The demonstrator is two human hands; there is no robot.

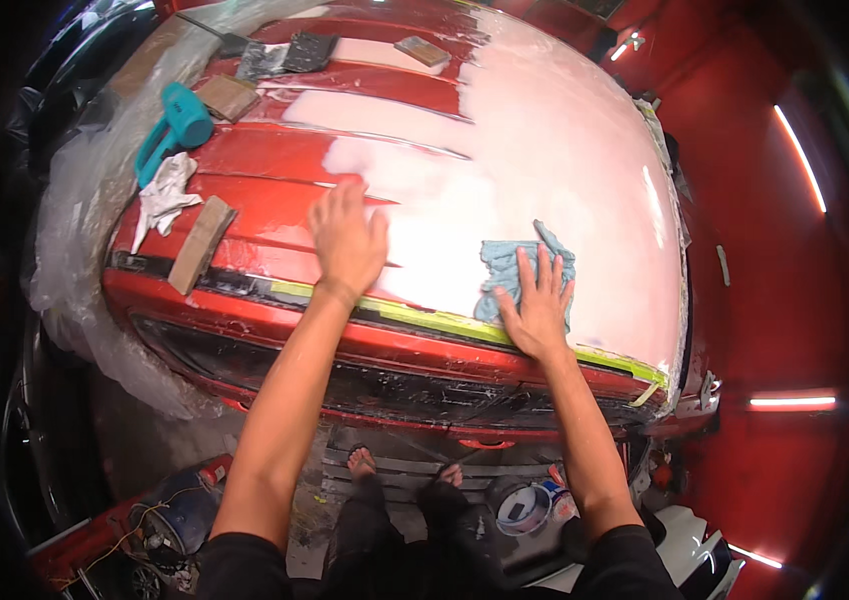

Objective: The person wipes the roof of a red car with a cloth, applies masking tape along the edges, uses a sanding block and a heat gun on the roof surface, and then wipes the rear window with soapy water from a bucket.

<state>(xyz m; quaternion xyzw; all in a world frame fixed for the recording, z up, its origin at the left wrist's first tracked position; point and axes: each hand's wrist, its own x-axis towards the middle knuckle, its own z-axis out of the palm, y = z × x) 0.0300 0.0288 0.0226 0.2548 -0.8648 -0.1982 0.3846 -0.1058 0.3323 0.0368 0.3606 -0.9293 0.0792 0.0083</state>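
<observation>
My left hand (pixel 352 235) is open, fingers apart, on or just over the car roof at the border between red paint (pixel 245 160) and pale pink-white coating (pixel 615 250). My right hand (pixel 538 310) lies open on a crumpled blue-grey cloth (pixel 495 258), fingers spread over it on the pale area. Yellow-green masking tape (pixel 425 322) runs along the near roof edge, below both hands. To the left of my left hand lie a long wooden block (pixel 200 245), a crumpled white rag (pixel 165 200) and a teal tool (pixel 185 115).
More small blocks (pixel 230 97) and dark pads (pixel 310 52) sit at the far left of the roof. Plastic sheeting (pixel 65 280) drapes the car's left end. Below, my feet stand on a slatted platform near a bucket (pixel 523 508). A red surface with bright strips fills the right.
</observation>
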